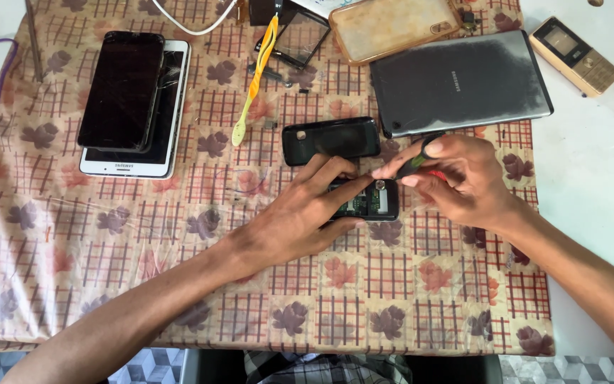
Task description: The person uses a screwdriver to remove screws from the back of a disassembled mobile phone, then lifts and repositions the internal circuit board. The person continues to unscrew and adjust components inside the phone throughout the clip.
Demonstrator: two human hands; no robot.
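Two bare hands work on a small opened phone at the middle of a patterned cloth.

The left hand (300,213) pinches the opened phone (365,200), a dark rectangular shell with its circuit board exposed, flat against the leaf-and-check tablecloth (179,284). The right hand (463,178) has its fingers pressed together around a thin screwdriver (421,165) with a dark shaft and red grip, its tip at the phone's upper edge. Just above lies a glossy black back cover (330,139). Farther off rest a matte grey tablet (461,82), a cracked dark tablet stacked on a white one (133,99), a yellow toothbrush (254,82) and a gold keypad phone (574,55).
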